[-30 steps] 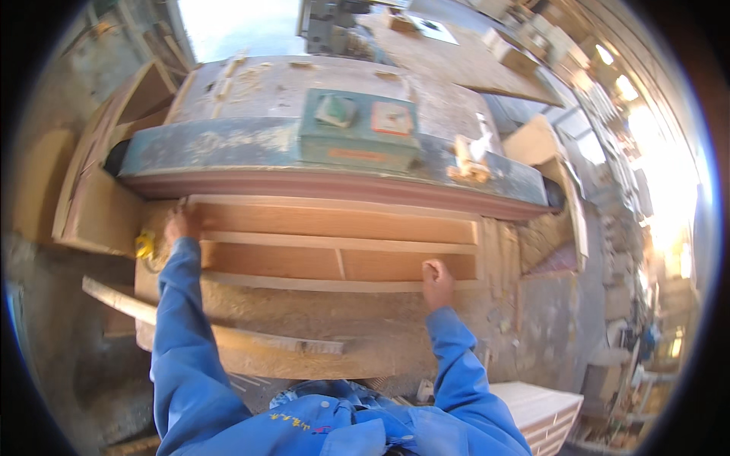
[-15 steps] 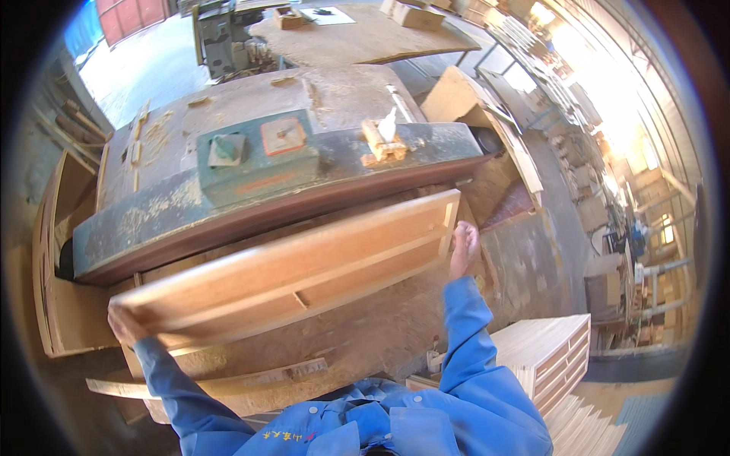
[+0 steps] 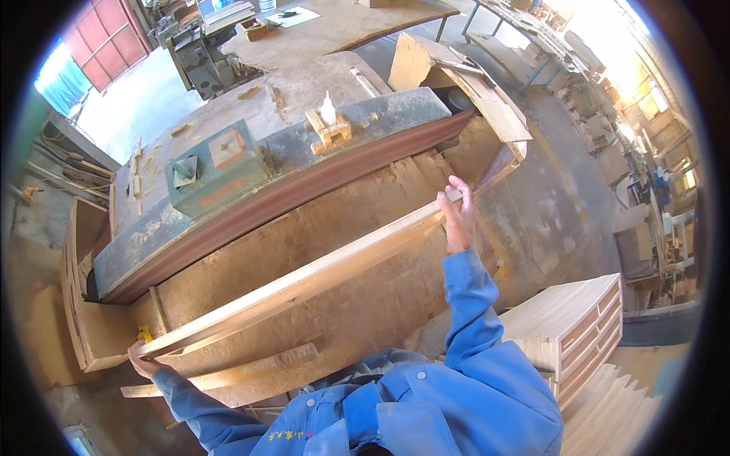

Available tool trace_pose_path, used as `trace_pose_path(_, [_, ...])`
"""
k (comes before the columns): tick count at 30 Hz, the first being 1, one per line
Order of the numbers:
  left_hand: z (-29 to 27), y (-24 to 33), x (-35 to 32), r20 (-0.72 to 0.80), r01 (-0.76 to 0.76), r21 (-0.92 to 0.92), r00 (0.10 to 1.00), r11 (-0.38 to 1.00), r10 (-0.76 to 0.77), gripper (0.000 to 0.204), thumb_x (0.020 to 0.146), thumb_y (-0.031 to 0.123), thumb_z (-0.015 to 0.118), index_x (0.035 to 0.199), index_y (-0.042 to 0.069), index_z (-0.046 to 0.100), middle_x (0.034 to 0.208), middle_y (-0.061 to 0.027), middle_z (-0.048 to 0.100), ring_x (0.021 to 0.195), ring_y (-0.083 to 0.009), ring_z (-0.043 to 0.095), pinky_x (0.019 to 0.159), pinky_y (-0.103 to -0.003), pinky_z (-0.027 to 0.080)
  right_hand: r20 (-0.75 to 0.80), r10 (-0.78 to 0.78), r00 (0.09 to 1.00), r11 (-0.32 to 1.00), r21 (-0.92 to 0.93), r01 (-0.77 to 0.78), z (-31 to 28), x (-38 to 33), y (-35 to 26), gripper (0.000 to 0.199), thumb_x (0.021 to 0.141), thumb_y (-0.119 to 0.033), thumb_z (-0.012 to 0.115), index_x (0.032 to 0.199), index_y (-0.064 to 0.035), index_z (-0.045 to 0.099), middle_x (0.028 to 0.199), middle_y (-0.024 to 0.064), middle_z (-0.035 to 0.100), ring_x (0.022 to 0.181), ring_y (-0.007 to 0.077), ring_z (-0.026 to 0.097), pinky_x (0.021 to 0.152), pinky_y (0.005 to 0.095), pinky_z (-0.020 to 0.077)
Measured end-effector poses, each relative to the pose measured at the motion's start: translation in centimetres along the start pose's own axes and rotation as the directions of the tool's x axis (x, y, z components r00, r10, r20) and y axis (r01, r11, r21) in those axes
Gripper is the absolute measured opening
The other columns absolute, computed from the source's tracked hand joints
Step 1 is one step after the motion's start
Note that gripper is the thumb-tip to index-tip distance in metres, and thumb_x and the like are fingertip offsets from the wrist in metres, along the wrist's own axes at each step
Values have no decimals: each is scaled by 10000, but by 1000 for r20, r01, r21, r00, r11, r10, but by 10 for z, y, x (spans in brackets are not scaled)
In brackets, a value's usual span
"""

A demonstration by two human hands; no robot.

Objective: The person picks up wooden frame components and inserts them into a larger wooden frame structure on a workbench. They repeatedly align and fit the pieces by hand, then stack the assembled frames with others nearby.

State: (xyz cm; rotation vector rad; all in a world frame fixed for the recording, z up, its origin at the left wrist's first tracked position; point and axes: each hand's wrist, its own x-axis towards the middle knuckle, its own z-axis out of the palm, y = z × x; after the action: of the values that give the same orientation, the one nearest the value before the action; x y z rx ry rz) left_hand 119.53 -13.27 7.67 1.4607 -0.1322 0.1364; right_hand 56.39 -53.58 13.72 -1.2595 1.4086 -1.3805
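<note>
The long, pale wooden frame panel (image 3: 304,280) is held edge-on above the dusty chipboard table (image 3: 357,304), running on a slant from near the table's lower left corner up toward its right edge. The right hand (image 3: 457,219) clasps the panel's upper right end, its grip pressed on the wood with fingers laid over the top edge. The left hand (image 3: 142,359) takes the lower left end from beneath, its grip closed around that end, though most of the fingers are hidden by the panel.

Along the table's far edge stands the grey-green belt sanding machine (image 3: 266,175) with its reddish-brown sanding belt (image 3: 304,190) facing the panel. A small block of stacked wooden offcuts (image 3: 328,131) sits on top of the machine. A narrow wooden strip (image 3: 228,374) lies at the table's near edge. To the right, apart from the table, stands a stack of pale wooden frames (image 3: 572,323).
</note>
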Motion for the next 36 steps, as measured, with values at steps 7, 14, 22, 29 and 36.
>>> trace_pose_path(7, [-27, 5, 19, 195, 196, -91, 965, 976, -175, 313, 869, 266, 629, 1014, -7, 675, 1051, -133, 666, 1065, -278, 625, 978, -409, 500, 70, 75, 995, 960, 266, -92, -12, 15, 31, 324, 894, -183, 640, 1196, -68, 658, 1114, 29, 626, 1039, 133, 552, 941, 296, 434])
trace_pose_path(14, [-40, 10, 38, 126, 362, -146, 930, 921, -346, 284, 899, 209, 606, 1033, -20, 705, 1029, -155, 710, 1000, -309, 677, 945, -432, 548, 59, 98, 993, 947, 300, -111, -15, 21, 36, 248, 942, -209, 583, 1097, -72, 718, 1024, 13, 636, 967, 120, 555, 894, 281, 437])
trace_pose_path(22, [94, 82, -104, 577, -687, 330, 689, 648, 438, 369, 918, 270, 696, 1176, 6, 670, 1168, -175, 686, 1093, -333, 646, 995, -411, 486, -35, 117, 993, 952, 289, -102, -11, 16, 25, 315, 946, -267, 606, 1142, -48, 717, 999, 22, 633, 910, 117, 556, 844, 272, 461])
trace_pose_path(29, [174, 117, -238, 982, -939, 55, 113, 339, 152, 411, 757, 367, 822, 950, 64, 625, 869, -113, 643, 813, -335, 649, 706, -449, 506, 5, 253, 967, 877, 422, -231, -19, 6, 13, 466, 958, -403, 579, 1259, -58, 668, 1219, 93, 612, 1119, 192, 552, 1014, 326, 407])
trace_pose_path(36, [189, 135, -201, 937, -961, -28, 70, 274, 342, 336, 743, 324, 842, 880, 100, 632, 802, -92, 632, 683, -322, 630, 592, -405, 500, -86, 222, 971, 899, 405, -170, -40, -45, 78, 442, 1006, -400, 587, 1280, -54, 614, 1232, 102, 656, 1133, 223, 621, 970, 373, 490])
